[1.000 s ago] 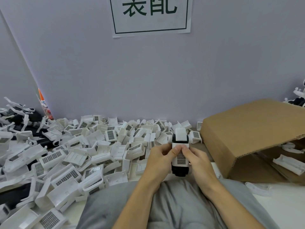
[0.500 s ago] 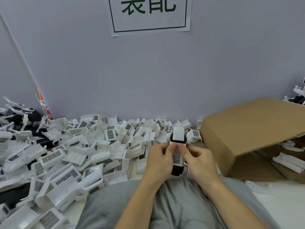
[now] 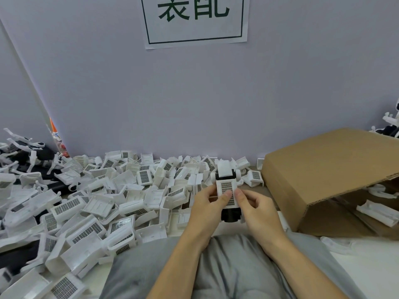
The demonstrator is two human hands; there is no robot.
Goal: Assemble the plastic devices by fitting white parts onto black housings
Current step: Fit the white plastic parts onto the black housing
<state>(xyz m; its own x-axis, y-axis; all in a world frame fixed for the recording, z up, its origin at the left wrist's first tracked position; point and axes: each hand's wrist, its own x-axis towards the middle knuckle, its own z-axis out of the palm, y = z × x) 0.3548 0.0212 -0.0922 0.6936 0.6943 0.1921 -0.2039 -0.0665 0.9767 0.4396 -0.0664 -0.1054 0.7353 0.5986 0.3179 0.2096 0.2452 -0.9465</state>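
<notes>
**Device lifted a little higher as both thumbs press the white grille part**

We see both hands holding one device above the lap, in front of the heap of loose white parts that covers the desk. The left hand wraps the device's left side, its thumb lying across the white grille part; the right hand pinches the right side, thumb tip on the grille's lower right edge. Each grip is closed on the device. The black housing shows beneath the grille part, between the two palms, and a black band with a white cap shows at the top end.

Compared with a second ago, we find the device raised and carried slightly farther from the body, its top now overlapping the far row of the heap. The thumbs, which then met low on the grille, have parted, so more of the mesh shows. The open cardboard box, lying on its side at right, has not shifted, and neither has the paper sign on the wall.
</notes>
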